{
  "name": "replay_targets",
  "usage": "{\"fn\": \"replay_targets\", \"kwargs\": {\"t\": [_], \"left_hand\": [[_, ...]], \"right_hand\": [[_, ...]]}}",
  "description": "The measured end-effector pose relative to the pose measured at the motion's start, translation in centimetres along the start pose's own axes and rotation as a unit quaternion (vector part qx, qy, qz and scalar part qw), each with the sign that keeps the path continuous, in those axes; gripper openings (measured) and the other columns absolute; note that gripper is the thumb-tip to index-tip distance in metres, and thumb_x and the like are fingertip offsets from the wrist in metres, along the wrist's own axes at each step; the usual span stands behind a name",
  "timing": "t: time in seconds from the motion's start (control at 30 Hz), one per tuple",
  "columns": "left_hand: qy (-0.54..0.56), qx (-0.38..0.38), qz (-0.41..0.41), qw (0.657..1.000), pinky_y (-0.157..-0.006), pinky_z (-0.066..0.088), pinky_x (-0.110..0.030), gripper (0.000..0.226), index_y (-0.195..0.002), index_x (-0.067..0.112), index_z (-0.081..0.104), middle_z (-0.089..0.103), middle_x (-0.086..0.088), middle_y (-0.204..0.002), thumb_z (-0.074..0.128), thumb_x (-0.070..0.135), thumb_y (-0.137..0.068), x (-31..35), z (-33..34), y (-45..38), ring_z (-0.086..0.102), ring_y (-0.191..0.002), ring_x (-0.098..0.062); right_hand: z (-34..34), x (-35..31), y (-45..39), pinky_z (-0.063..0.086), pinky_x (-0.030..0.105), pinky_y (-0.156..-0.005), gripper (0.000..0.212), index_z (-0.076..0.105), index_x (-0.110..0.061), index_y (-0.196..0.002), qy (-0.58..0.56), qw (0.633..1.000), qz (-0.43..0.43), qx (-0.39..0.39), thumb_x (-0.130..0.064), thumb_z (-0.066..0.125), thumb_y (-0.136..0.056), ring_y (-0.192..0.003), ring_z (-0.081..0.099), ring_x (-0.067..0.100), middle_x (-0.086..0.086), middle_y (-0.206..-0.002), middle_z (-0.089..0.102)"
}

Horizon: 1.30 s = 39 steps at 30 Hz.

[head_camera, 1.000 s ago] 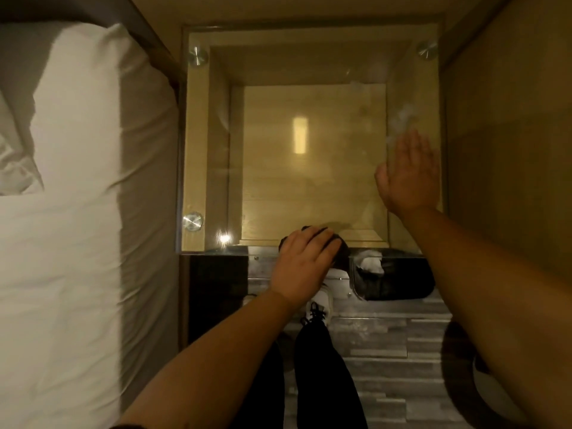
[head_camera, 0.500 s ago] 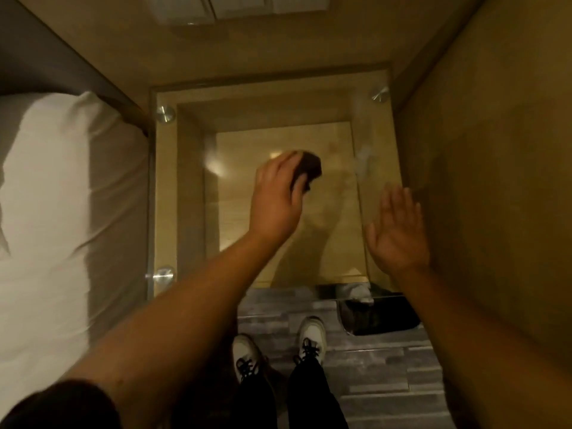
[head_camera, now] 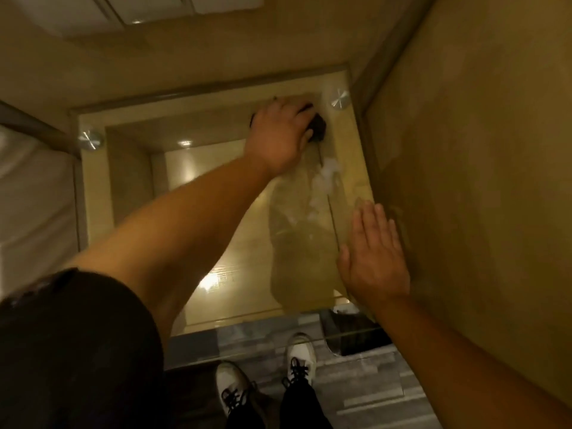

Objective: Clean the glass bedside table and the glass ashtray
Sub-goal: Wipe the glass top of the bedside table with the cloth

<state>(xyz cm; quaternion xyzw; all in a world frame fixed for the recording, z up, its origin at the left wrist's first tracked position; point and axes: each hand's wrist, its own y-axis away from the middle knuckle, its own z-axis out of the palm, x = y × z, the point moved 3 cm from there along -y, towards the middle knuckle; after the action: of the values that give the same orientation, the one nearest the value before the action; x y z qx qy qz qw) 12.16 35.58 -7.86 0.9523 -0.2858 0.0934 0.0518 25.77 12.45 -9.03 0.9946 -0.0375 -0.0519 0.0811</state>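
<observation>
— Position of the glass tabletop [head_camera: 130, 193]?

— It fills the corner between the bed [head_camera: 34, 212] on its left and a tan wall panel [head_camera: 479, 181] on its right. Round metal fixings show at the far left corner [head_camera: 89, 139] and the far right corner [head_camera: 340, 97]. A wooden shelf is visible through the glass.

— The left hand [head_camera: 278, 134]?

— Reached across to the far right part of the tabletop, just beside the right corner fixing. Its fingers are curled over a dark cloth [head_camera: 317, 126], pressing it to the glass. Only the cloth's edges show, past the fingertips and at the hand's far side.

— And the right hand [head_camera: 374, 258]?

— Laid flat on the right edge of the tabletop, near the front corner. Fingers straight and together, holding nothing.

— Condition of the glass?

— A cloudy wet streak [head_camera: 297, 236] runs from below the left hand toward the front edge, with white foamy patches [head_camera: 329, 174] at its upper part, between the two hands.

— The ashtray?

— I cannot identify one with certainty. A dark container [head_camera: 356, 335] with rounded corners sits at floor level under the front right corner, seen partly through the glass; something pale lies in it, too dim to name.

— Anything else?

— The person's white laced shoes [head_camera: 266, 373] stand on grey striped flooring [head_camera: 365, 394] at the front edge. A dark short sleeve [head_camera: 71, 342] covers the left upper arm.
</observation>
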Motion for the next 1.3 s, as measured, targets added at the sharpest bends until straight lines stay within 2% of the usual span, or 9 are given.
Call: {"fn": "replay_targets", "kwargs": {"t": [0.17, 0.3, 0.43, 0.67, 0.77, 0.87, 1.0, 1.13, 1.3], "left_hand": [[0.036, -0.021, 0.043, 0.998, -0.104, 0.034, -0.046, 0.048, -0.133, 0.019, 0.053, 0.052, -0.003, -0.138, 0.042, 0.039, -0.091, 4.7, 1.8, 10.8, 0.044, -0.126, -0.031], [0.057, -0.023, 0.063, 0.996, -0.106, 0.030, -0.046, 0.043, -0.129, 0.018, 0.057, 0.055, -0.005, -0.136, 0.054, 0.033, -0.088, 7.9, 2.6, 20.0, 0.043, -0.126, -0.028], [0.065, -0.032, 0.078, 0.994, -0.107, 0.033, -0.050, 0.040, -0.129, 0.019, 0.058, 0.055, -0.005, -0.137, 0.056, 0.030, -0.090, 10.9, 4.2, 27.7, 0.047, -0.127, -0.029], [0.085, -0.014, 0.165, 0.982, -0.104, 0.031, -0.044, 0.034, -0.122, 0.018, 0.062, 0.060, -0.004, -0.130, 0.052, 0.019, -0.090, 11.6, 4.2, 31.8, 0.049, -0.120, -0.027], [0.149, -0.027, 0.172, 0.973, -0.097, 0.040, -0.041, 0.033, -0.124, 0.015, 0.059, 0.059, -0.008, -0.129, 0.055, 0.016, -0.092, 10.3, 3.0, 32.1, 0.053, -0.115, -0.027], [0.242, -0.002, 0.064, 0.968, -0.097, 0.044, -0.037, 0.038, -0.129, 0.012, 0.056, 0.057, -0.010, -0.130, 0.053, 0.021, -0.092, 8.3, -0.1, 29.1, 0.051, -0.115, -0.024], [0.269, 0.099, -0.084, 0.954, -0.103, 0.038, -0.033, 0.039, -0.132, 0.008, 0.055, 0.056, -0.015, -0.130, 0.052, 0.018, -0.095, 4.6, -4.5, 16.9, 0.050, -0.120, -0.026], [0.205, 0.105, -0.108, 0.967, -0.105, 0.033, -0.032, 0.042, -0.140, 0.011, 0.047, 0.049, -0.015, -0.137, 0.044, 0.021, -0.099, 2.8, -5.7, 1.5, 0.045, -0.125, -0.029], [0.067, -0.016, -0.055, 0.996, -0.108, 0.032, -0.042, 0.047, -0.148, 0.020, 0.035, 0.039, -0.010, -0.147, 0.037, 0.029, -0.101, 2.7, -1.6, -8.8, 0.034, -0.132, -0.033]], "right_hand": [[-0.2, -0.1, -0.1, 0.007, 0.044, -0.118, 0.068, 0.018, -0.005, -0.149, -0.008, 1.000, 0.004, -0.020, -0.035, 0.030, -0.089, -0.146, 0.010, 0.029, 0.016, -0.157, 0.017], [-0.6, -0.1, -0.1, 0.008, 0.043, -0.118, 0.066, 0.022, -0.005, -0.149, -0.013, 1.000, 0.009, -0.016, -0.032, 0.026, -0.089, -0.145, 0.013, 0.029, 0.016, -0.156, 0.021], [-0.7, -0.2, 0.1, 0.005, 0.042, -0.119, 0.067, 0.012, -0.007, -0.151, -0.013, 1.000, 0.010, -0.027, -0.034, 0.015, -0.090, -0.147, 0.004, 0.026, 0.013, -0.159, 0.011], [-0.8, -0.2, 0.3, 0.007, 0.042, -0.119, 0.067, 0.009, -0.008, -0.152, -0.018, 0.999, 0.016, -0.036, -0.033, 0.017, -0.090, -0.147, 0.003, 0.025, 0.012, -0.159, 0.010], [-0.8, -0.2, 0.4, 0.005, 0.040, -0.119, 0.067, 0.008, -0.008, -0.152, -0.015, 0.999, 0.014, -0.038, -0.035, 0.015, -0.090, -0.147, 0.002, 0.024, 0.011, -0.159, 0.008], [-0.9, -0.1, 0.5, 0.006, 0.041, -0.119, 0.066, 0.010, -0.008, -0.152, -0.012, 0.999, 0.013, -0.033, -0.035, 0.018, -0.092, -0.147, 0.003, 0.024, 0.011, -0.159, 0.010], [-0.8, -0.1, 0.4, 0.012, 0.044, -0.117, 0.065, 0.018, -0.005, -0.150, -0.017, 0.999, 0.010, -0.029, -0.035, 0.024, -0.092, -0.146, 0.012, 0.028, 0.015, -0.157, 0.020], [-0.4, 0.1, 0.2, 0.018, 0.047, -0.117, 0.065, 0.023, -0.004, -0.148, -0.029, 0.999, 0.010, -0.018, -0.034, 0.026, -0.091, -0.145, 0.017, 0.030, 0.016, -0.155, 0.023], [0.3, 0.3, 0.2, 0.013, 0.046, -0.118, 0.063, 0.023, -0.004, -0.148, -0.024, 1.000, 0.005, -0.007, -0.032, 0.028, -0.093, -0.146, 0.010, 0.029, 0.015, -0.157, 0.019]]}}
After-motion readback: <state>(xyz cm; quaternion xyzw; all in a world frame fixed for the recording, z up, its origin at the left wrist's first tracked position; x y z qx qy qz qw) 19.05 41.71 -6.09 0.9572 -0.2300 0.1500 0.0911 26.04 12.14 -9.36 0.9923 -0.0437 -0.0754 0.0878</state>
